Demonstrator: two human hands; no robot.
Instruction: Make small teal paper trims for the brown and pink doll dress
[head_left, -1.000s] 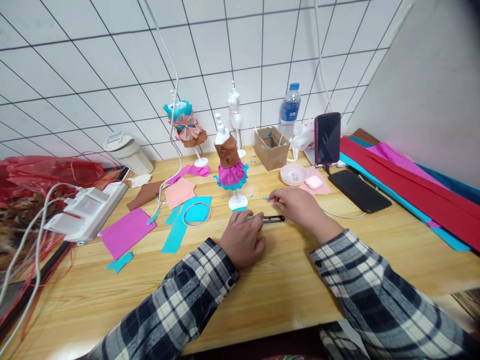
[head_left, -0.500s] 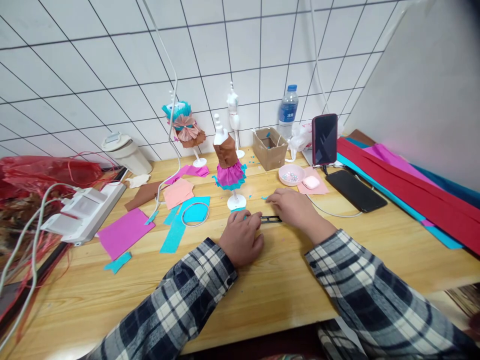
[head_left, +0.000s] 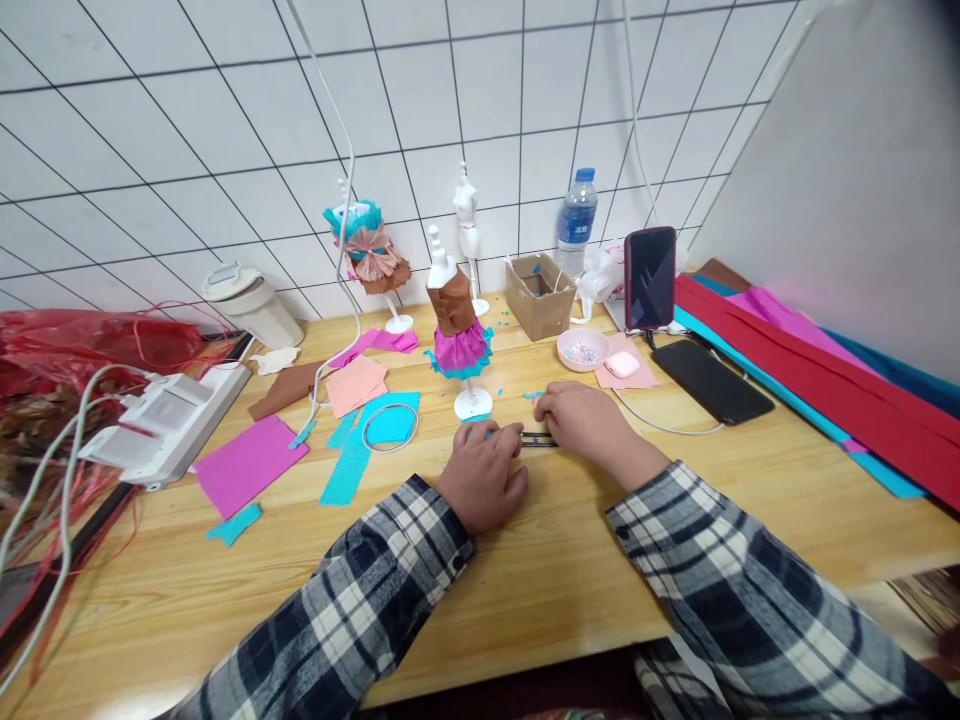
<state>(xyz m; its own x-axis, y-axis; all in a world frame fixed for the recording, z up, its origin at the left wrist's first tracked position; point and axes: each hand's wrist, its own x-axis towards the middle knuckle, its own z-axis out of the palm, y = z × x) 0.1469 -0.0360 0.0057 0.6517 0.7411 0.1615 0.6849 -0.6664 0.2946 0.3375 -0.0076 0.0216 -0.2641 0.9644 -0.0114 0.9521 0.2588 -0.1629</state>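
Note:
My left hand [head_left: 484,475] rests on the table, fingers bent and pressed down, with a bit of turquoise crepe paper [head_left: 480,419] showing by the fingertips. A slim black slotted tool [head_left: 535,440] lies between my hands; its kind is unclear. My right hand [head_left: 581,425] has its fingers curled over the tool's right end, partly hiding it. Just beyond stands a small white dress form [head_left: 441,262] wearing a brown bodice [head_left: 452,305] and a magenta skirt [head_left: 459,350] with a ruffled turquoise hem.
Paper pieces, including a magenta sheet [head_left: 251,465], and a metal ring [head_left: 391,428] lie to the left. Behind are another dressed form [head_left: 371,250], a bare form [head_left: 466,210] and a cardboard box [head_left: 541,305]. A pink bowl [head_left: 583,350] and black phone [head_left: 712,382] sit right.
My right hand has shifted slightly down and its fingers have curled in, covering more of the black tool's right end. My left hand stays nearly still.

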